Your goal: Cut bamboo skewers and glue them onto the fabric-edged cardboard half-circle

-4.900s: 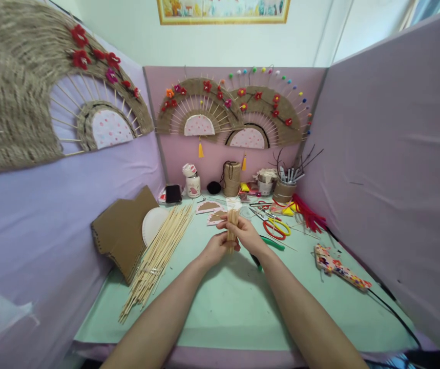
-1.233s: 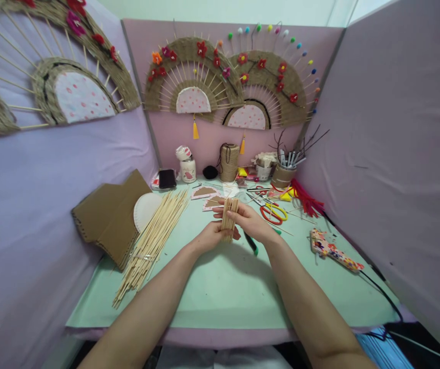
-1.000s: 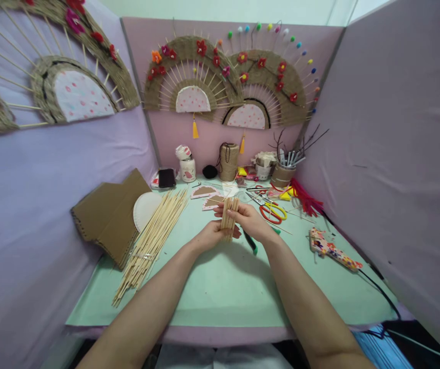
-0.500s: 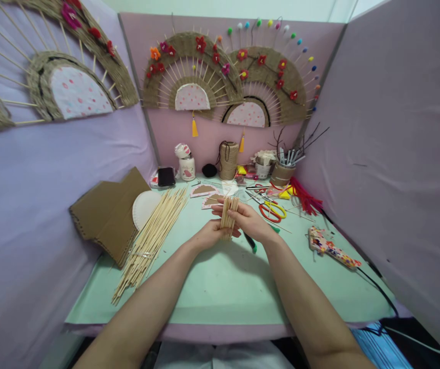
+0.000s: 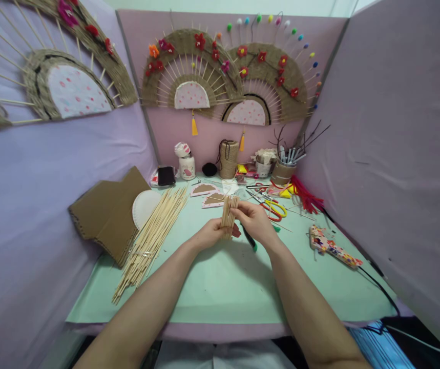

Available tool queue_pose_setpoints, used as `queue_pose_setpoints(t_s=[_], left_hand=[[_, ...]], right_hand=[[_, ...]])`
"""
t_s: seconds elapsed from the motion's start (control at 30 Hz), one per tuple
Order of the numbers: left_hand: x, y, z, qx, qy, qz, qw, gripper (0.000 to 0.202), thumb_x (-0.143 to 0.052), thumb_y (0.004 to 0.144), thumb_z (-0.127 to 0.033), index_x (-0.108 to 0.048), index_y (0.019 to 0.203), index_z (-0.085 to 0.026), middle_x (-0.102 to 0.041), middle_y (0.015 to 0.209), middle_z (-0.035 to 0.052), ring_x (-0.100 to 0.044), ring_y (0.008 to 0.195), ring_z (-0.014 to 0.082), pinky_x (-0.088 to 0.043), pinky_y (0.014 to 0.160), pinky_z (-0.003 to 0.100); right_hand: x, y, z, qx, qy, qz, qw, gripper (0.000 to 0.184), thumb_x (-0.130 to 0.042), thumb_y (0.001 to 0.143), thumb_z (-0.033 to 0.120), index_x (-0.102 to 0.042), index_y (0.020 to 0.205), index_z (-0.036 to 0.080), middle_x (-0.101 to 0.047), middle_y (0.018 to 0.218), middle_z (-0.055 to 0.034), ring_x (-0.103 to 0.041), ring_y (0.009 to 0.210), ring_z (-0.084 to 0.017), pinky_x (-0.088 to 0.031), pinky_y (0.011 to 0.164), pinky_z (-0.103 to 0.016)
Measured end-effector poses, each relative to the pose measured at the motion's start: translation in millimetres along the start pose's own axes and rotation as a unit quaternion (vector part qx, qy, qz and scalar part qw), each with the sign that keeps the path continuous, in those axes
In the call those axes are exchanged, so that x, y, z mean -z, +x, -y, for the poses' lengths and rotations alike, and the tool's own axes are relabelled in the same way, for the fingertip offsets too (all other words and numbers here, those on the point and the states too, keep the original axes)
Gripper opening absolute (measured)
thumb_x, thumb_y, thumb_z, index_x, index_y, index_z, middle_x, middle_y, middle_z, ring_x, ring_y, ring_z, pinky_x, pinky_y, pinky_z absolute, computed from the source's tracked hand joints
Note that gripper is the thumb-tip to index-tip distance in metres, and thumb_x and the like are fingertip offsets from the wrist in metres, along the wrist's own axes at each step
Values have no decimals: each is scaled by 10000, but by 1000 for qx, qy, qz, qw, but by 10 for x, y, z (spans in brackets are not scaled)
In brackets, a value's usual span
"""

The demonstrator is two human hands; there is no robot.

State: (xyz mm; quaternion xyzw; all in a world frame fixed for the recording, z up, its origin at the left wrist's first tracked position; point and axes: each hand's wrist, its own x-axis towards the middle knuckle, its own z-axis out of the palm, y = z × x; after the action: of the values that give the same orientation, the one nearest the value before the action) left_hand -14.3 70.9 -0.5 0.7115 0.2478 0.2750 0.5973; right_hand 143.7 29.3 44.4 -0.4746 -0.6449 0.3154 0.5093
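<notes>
Both hands meet over the middle of the green table mat (image 5: 223, 287), holding a bundle of short bamboo sticks (image 5: 228, 214) upright. My left hand (image 5: 210, 237) is wrapped round the bundle's lower end. My right hand (image 5: 255, 219) is closed on the bundle's upper part from the right side, fingers curled over the sticks. A pile of long bamboo skewers (image 5: 152, 237) lies on the mat to the left of the hands.
Brown cardboard pieces (image 5: 106, 218) and a white paper plate (image 5: 145, 207) lie at the left. Scissors (image 5: 271, 207), red pipe cleaners (image 5: 306, 197), a twine spool (image 5: 229, 160) and a tool cup (image 5: 283, 174) crowd the back. A patterned glue gun (image 5: 331, 247) lies right. Woven fans hang on purple partitions.
The hands keep hold of the short stick bundle and have barely shifted. The view has tilted down slightly, and my right fingers have moved a little on the bundle's top.
</notes>
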Motion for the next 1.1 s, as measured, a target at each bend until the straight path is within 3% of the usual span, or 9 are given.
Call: queue_pose_setpoints(t_s=[0.33,0.67,0.97,1.1], left_hand=[[-22,8,-33,30,-42,-9,999,365,-658,749,-428,-693,894,-95,-711,924,147,-657,881,245,-465,842,373],[-65,26,20,14,-48,-32,998,336,-642,762,-411,-684,883,-100,-717,881,137,-657,833,229,-478,765,343],[-91,35,83,-2,-54,-44,998,343,-655,754,-386,-680,944,-102,-719,949,149,-663,901,262,-480,812,381],[-137,52,111,-29,-53,-80,995,349,-648,763,-396,-679,955,-106,-717,984,134,-655,936,260,-467,864,389]], right_hand=[[-38,9,-28,-11,24,-32,999,193,-581,796,320,-694,852,174,-713,809,-24,-633,727,-182,-482,673,-275],[-68,-1,-18,-18,22,-58,998,199,-587,777,310,-708,871,183,-729,832,-28,-658,764,-206,-504,716,-309],[-66,-17,-37,-25,13,-85,996,189,-619,761,322,-708,861,188,-735,819,-31,-669,750,-210,-514,699,-313],[-102,-25,-45,-30,15,-108,994,205,-616,765,334,-705,873,184,-738,823,-36,-675,761,-216,-520,693,-314]])
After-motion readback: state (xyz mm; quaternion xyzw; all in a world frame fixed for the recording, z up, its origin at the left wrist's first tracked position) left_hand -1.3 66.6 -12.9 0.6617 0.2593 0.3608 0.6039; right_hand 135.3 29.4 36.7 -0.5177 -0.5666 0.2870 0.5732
